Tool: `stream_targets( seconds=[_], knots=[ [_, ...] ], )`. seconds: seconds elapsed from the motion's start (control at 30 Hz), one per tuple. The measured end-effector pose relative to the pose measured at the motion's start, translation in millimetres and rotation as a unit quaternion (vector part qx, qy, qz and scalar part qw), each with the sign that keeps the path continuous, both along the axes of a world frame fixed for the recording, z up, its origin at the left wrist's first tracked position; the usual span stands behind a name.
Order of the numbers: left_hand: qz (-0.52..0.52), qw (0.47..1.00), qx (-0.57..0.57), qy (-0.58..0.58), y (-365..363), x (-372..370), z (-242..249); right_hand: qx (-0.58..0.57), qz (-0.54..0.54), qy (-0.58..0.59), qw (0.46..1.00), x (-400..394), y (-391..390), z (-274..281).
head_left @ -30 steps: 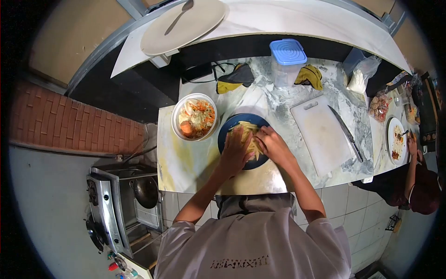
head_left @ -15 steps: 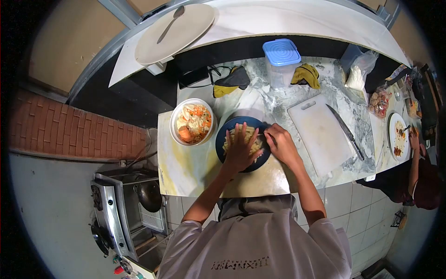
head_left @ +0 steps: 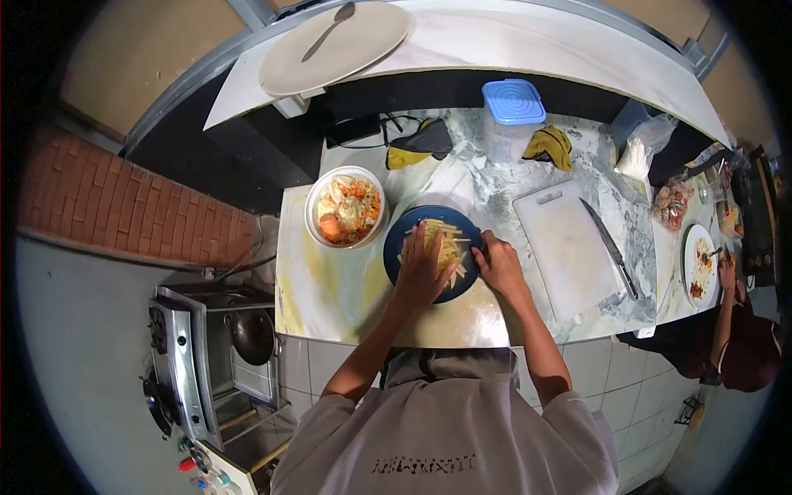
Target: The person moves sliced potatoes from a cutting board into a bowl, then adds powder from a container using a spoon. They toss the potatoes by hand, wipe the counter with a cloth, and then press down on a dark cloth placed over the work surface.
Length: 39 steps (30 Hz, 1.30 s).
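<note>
A dark blue bowl [head_left: 398,275] holds pale yellow strips [head_left: 446,239] that look like cut potato. My left hand [head_left: 419,268] lies over the strips in the bowl, fingers stretched out and its palm against them. At the bowl's right rim, my right hand [head_left: 500,262] has its fingers closed on the edge. Left of the bowl stands a white tub [head_left: 311,216] of shredded orange and pale food. To the right lie a white cutting board [head_left: 569,252] and a knife [head_left: 610,246] with a black handle.
Behind are a blue-lidded plastic container [head_left: 513,107] and yellow-grey cloths [head_left: 421,144]. A large plate [head_left: 330,54] with a spoon sits on the upper shelf. Further right, another person's hand [head_left: 726,272] is at a white plate [head_left: 691,285]. A stove [head_left: 177,355] stands at lower left.
My left hand's spread fingers have come closer together and shifted left, uncovering more of the strips. My right hand stays at the rim. The view has shifted slightly.
</note>
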<state>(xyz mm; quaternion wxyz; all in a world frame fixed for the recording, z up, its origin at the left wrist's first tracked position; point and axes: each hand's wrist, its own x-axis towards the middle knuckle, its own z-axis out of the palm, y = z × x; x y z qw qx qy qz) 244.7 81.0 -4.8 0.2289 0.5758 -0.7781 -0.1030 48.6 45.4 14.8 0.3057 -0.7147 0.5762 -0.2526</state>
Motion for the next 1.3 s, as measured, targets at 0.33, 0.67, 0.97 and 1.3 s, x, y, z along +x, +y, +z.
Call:
stream_targets(
  seconds=[0.33,0.67,0.97,1.3],
  knots=[
    [0.214,0.964,0.133,0.091,37,27,56,0.09,0.031,-0.027,0.995,3,-18,-32],
    [0.25,0.934,0.138,0.215,66,48,22,0.165,0.07,-0.228,0.957,0,-7,-28],
    [0.24,0.924,0.162,0.251,63,47,8,0.181,0.031,-0.286,0.941,6,12,-27],
    [0.208,0.921,0.125,0.304,100,67,8,0.16,0.043,-0.278,0.946,23,45,-29]
  ],
)
